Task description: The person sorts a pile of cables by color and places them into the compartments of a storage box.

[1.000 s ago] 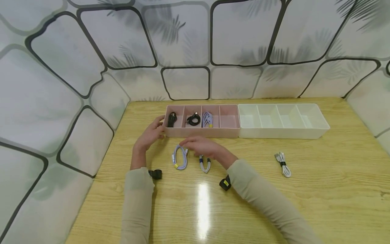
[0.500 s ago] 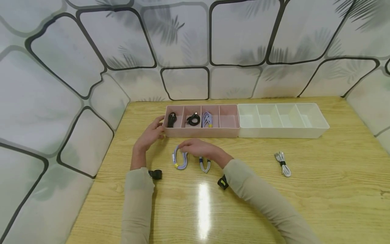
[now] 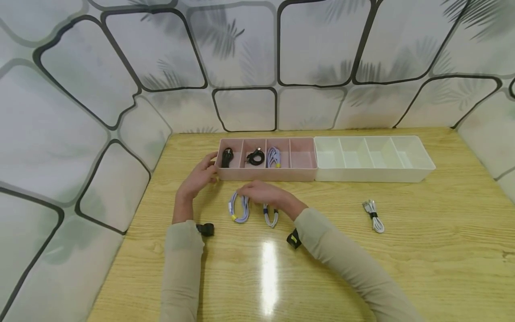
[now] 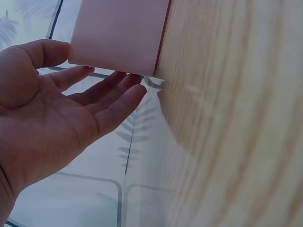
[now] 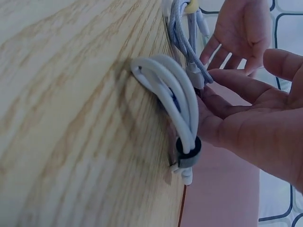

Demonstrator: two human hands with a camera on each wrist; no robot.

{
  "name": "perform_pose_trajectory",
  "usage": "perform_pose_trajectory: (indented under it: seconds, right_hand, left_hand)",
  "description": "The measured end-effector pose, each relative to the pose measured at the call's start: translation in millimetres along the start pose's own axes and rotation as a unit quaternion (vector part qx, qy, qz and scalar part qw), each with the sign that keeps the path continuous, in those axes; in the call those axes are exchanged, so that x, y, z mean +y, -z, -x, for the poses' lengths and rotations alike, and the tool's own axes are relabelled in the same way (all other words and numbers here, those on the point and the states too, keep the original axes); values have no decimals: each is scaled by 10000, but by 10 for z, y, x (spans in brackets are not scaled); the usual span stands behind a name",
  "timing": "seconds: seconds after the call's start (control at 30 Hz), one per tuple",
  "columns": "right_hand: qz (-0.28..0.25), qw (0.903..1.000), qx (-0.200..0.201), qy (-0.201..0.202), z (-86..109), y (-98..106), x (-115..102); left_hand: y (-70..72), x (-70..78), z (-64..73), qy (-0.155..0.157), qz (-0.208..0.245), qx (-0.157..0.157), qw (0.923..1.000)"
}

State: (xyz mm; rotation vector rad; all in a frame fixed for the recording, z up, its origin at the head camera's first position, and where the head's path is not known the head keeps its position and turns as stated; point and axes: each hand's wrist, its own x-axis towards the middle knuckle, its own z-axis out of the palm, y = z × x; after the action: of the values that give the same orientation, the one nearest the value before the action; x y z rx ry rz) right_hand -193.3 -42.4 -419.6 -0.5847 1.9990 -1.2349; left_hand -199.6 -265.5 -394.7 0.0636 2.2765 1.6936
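Observation:
My left hand (image 3: 197, 179) is at the left end of the pink divided box (image 3: 267, 175), its fingertips touching the end wall; the left wrist view shows the thumb (image 4: 52, 53) at the wall's edge and the fingers spread out. My right hand (image 3: 263, 192) reaches over the table in front of the box. Its fingertips touch the top of a coiled lavender cable (image 3: 245, 214) with a yellow tie. In the right wrist view the index finger (image 5: 241, 85) meets the cable while the thumb (image 5: 281, 64) stands apart. Under the right hand lies a white cable coil (image 5: 163, 87) with a dark strap.
The pink box holds two black cables (image 3: 227, 157) (image 3: 255, 157) and a lavender cable (image 3: 274, 157) in separate compartments. A white divided box (image 3: 370, 175) adjoins it on the right. Another white cable (image 3: 376, 221) lies on the table at right. Patterned fabric walls stand behind and left.
My right hand has lowered its fingertips onto the lavender cable, which has shifted slightly to the right. The left hand has stayed at the pink box.

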Motion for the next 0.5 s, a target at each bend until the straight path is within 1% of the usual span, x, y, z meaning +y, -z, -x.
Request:
perform_pose_trajectory:
  seconds: [0.13, 0.27, 0.4, 0.5]
  right_hand:
    - [-533, 9986, 14, -19, -9, -5, 11]
    - [-1048, 9944, 48, -99, -20, -15, 33]
    - [-1494, 9885, 107, -219, -39, -21, 62]
    - [-1848, 9823, 120, -290, -48, -16, 76]
  left_hand:
    - [-1, -1, 6, -7, -46, 8, 10000]
    - [0, -2, 6, -2, 8, -1, 10000]
    - [1, -2, 2, 22, -29, 27, 10000]
    - [6, -2, -1, 31, -54, 34, 10000]
